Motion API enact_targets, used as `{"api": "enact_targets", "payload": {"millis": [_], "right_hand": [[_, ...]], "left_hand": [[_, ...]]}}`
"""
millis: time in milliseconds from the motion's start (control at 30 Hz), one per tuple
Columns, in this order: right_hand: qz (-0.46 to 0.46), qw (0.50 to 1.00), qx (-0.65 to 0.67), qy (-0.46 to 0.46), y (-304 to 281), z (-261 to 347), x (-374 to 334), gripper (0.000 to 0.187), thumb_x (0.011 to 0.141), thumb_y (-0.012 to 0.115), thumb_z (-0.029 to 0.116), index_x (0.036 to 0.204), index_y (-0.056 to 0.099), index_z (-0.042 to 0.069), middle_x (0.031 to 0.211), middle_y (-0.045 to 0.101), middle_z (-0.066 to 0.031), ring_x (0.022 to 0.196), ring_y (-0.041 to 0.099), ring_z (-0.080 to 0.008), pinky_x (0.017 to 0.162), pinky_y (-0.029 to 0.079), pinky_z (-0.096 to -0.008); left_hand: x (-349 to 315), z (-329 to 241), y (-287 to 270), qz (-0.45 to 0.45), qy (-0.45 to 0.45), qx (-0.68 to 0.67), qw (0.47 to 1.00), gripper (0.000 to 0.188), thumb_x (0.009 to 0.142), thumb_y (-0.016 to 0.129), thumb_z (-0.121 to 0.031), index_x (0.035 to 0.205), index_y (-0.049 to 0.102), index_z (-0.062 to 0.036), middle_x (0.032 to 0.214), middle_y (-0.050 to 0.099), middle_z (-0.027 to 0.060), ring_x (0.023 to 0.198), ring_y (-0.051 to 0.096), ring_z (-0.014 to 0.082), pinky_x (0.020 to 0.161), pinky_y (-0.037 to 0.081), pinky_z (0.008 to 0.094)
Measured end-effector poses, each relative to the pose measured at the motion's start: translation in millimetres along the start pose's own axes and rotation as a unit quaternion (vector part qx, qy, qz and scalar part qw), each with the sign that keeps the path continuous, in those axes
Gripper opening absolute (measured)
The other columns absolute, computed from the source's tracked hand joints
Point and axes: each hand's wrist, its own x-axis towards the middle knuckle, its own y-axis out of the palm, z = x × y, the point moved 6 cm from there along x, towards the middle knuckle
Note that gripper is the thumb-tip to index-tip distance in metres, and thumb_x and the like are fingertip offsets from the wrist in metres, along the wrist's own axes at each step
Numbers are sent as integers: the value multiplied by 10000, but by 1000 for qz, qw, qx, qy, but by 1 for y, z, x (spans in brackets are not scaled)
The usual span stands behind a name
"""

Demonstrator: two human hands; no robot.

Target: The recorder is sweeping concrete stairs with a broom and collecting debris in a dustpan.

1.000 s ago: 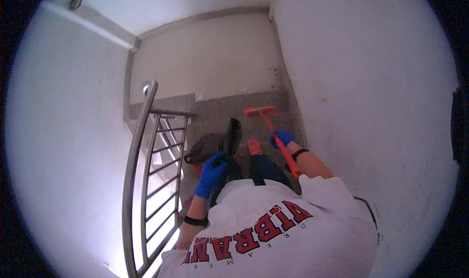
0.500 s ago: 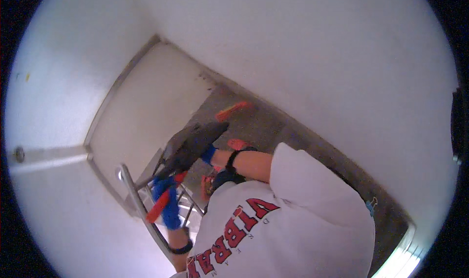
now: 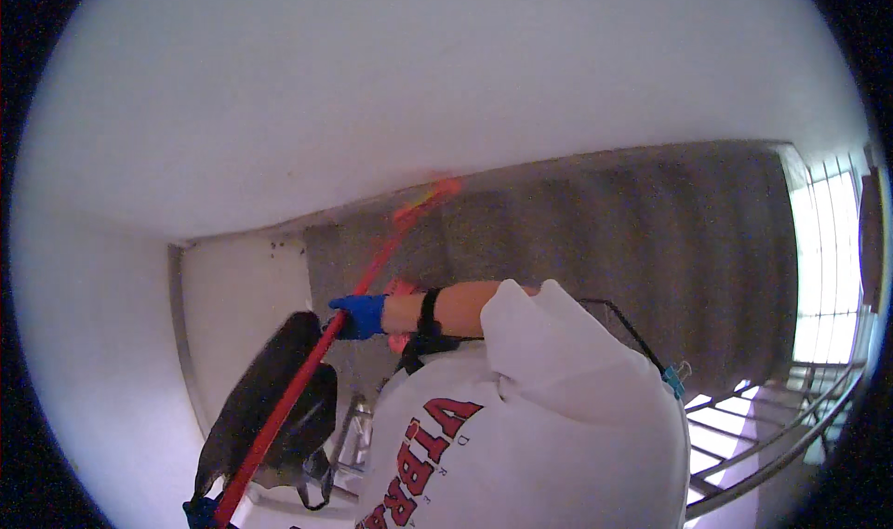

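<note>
Head view, tilted. Right hand (image 3: 358, 316) in blue glove, fingers wrapped tight around the red broom handle (image 3: 307, 380) mid-shaft; blurred head (image 3: 423, 204) against the grey stairs (image 3: 605, 241). Left hand (image 3: 200, 512) at frame bottom, probably closed on the handle's low end. Black bag (image 3: 265, 408) hangs just behind.

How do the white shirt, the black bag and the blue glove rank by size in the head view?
1. white shirt, though it is nearest the camera
2. black bag
3. blue glove on the broom handle
</note>
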Motion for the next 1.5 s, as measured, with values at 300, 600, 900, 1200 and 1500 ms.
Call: {"api": "enact_targets", "payload": {"millis": [300,600,900,1200,1500], "right_hand": [[-29,955,216,-203,80,15,-117,127,680,448,114,739,445,1,766,497,-147,734,497,-261,684,425,-360],[-306,700,96,-638,30,47,-191,115,699,400,140,644,450,51,600,474,-93,601,487,-205,560,418,-340],[-651,425,-315,-544,-216,238,-602,165,717,346,143,601,440,74,528,436,-67,458,432,-185,421,374,-337],[-624,209,-726,-198,-93,222,-413,139,632,464,237,535,519,154,609,521,-72,594,493,-226,473,402,-332],[-230,319,-877,-276,39,154,-117,87,608,461,130,582,534,170,584,529,-44,543,502,-226,501,377,-338]], "left_hand": [[136,51,57,148,17,-70,986,180,679,493,-178,786,480,-34,779,479,68,781,447,202,699,364,311],[174,134,182,448,-15,-205,870,200,679,494,-185,804,475,-30,781,479,71,781,448,204,697,369,313],[-190,-142,410,625,-221,-329,673,253,705,491,-173,888,451,-3,820,472,79,741,470,193,677,399,292],[-79,-44,328,441,-192,-287,829,230,667,489,-187,820,454,-19,768,465,70,710,462,182,612,399,288],[36,-36,119,84,-11,-44,995,211,651,481,-197,753,441,-17,707,440,55,658,440,170,555,387,269]]}}
